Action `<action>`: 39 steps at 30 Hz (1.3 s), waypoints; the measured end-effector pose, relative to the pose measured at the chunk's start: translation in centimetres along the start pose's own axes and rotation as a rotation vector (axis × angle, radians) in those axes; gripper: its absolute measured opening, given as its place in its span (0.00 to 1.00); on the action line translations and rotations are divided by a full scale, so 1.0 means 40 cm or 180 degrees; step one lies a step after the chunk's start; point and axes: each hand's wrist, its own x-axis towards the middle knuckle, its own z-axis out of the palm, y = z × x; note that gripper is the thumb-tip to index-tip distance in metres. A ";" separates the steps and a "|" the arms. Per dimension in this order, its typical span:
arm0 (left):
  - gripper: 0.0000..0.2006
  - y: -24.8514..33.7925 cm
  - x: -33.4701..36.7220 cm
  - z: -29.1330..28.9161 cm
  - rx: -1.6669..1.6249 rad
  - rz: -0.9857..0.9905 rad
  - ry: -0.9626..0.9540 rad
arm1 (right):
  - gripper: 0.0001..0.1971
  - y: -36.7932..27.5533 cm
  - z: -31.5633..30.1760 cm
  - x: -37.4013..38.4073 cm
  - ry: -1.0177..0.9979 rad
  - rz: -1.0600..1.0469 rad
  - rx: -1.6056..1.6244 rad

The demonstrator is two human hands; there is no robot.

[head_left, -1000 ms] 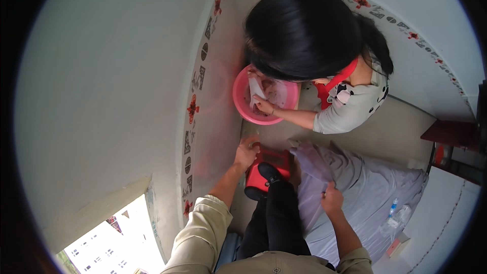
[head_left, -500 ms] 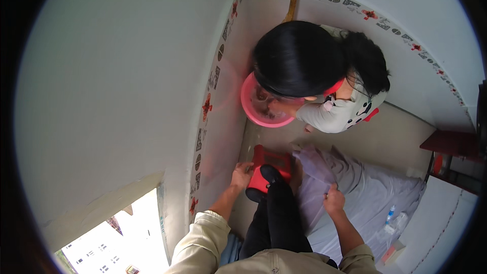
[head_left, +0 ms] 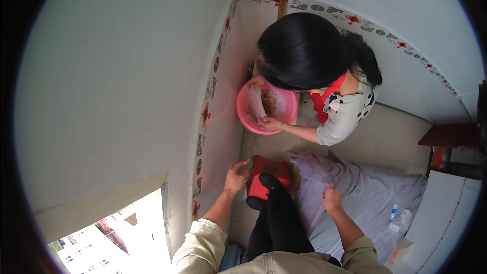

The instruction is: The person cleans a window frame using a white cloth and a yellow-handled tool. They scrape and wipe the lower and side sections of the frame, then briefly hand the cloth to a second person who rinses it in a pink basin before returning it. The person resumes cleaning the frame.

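The left hand (head_left: pixel 236 176) rests open on the edge of a red box (head_left: pixel 269 180). The right hand (head_left: pixel 332 199) grips a pale lilac cloth (head_left: pixel 365 198). Opposite, another person (head_left: pixel 314 66) reaches into a pink basin (head_left: pixel 266 109).

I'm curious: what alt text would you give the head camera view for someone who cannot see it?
Seen from above, the wearer's left hand touches a red object while the right hand grips pale lilac cloth on the floor. Opposite, another person crouches, hands in a pink basin.
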 end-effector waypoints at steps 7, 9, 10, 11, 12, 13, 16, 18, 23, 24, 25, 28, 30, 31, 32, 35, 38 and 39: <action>0.19 0.019 -0.031 0.026 0.0121 -0.0060 -0.0070 | 0.22 0.008 -0.032 -0.014 -0.0072 -0.0053 0.0073; 0.19 0.007 -0.032 0.028 0.0197 -0.0158 -0.0120 | 0.22 0.001 -0.024 -0.015 -0.0074 -0.0048 0.0072; 0.19 -0.002 -0.028 0.029 0.0199 -0.0157 -0.0131 | 0.22 -0.003 -0.011 -0.012 -0.0046 -0.0028 0.0045; 0.19 -0.011 -0.024 0.030 0.0202 -0.0156 -0.0141 | 0.22 -0.007 0.001 -0.009 -0.0020 -0.0009 0.0019; 0.20 -0.027 -0.014 0.028 0.0196 -0.0149 -0.0148 | 0.22 -0.014 0.012 -0.004 0.0007 -0.0013 0.0025; 0.20 -0.043 -0.004 0.024 0.0163 -0.0129 -0.0160 | 0.23 -0.021 0.023 0.001 0.0033 -0.0017 0.0032; 0.20 -0.080 0.028 0.008 0.0061 -0.0058 -0.0165 | 0.19 -0.045 0.040 0.003 0.0101 -0.0084 -0.0051; 0.20 -0.091 0.050 0.000 -0.0013 -0.0014 -0.0165 | 0.18 -0.057 0.048 0.006 0.0104 -0.0115 -0.0099; 0.19 -0.045 0.113 0.000 -0.0375 -0.0091 -0.0199 | 0.18 -0.058 0.044 0.009 0.0081 -0.0102 -0.0068; 0.19 -0.034 0.114 -0.002 -0.0414 -0.0106 -0.0219 | 0.20 -0.052 0.050 0.011 0.0105 -0.0090 -0.0074; 0.19 -0.025 0.111 0.001 -0.0401 -0.0048 -0.0209 | 0.21 -0.047 0.058 0.015 0.0131 -0.0077 -0.0081; 0.18 -0.001 0.111 0.014 -0.0331 0.0096 -0.0179 | 0.21 -0.037 0.070 0.017 0.0138 -0.0042 -0.0136; 0.18 -0.001 0.103 0.021 -0.0252 0.0123 -0.0165 | 0.21 -0.037 0.070 0.019 0.0120 -0.0025 -0.0158; 0.18 -0.005 0.106 0.022 -0.0301 0.0102 -0.0180 | 0.21 -0.039 0.069 0.018 0.0112 -0.0019 -0.0155; 0.19 -0.007 0.110 0.020 -0.0348 0.0078 -0.0195 | 0.21 -0.041 0.067 0.019 0.0101 -0.0012 -0.0152; 0.19 -0.031 0.119 0.021 -0.0437 0.0021 -0.0233 | 0.21 -0.029 0.086 0.018 0.0241 -0.0037 -0.0077; 0.20 -0.042 0.130 0.020 -0.0432 -0.0076 -0.0257 | 0.21 -0.026 0.096 0.020 0.0240 -0.0069 -0.0113; 0.20 -0.038 0.130 0.019 -0.0415 -0.0125 -0.0262 | 0.21 -0.027 0.094 0.020 0.0245 -0.0069 -0.0094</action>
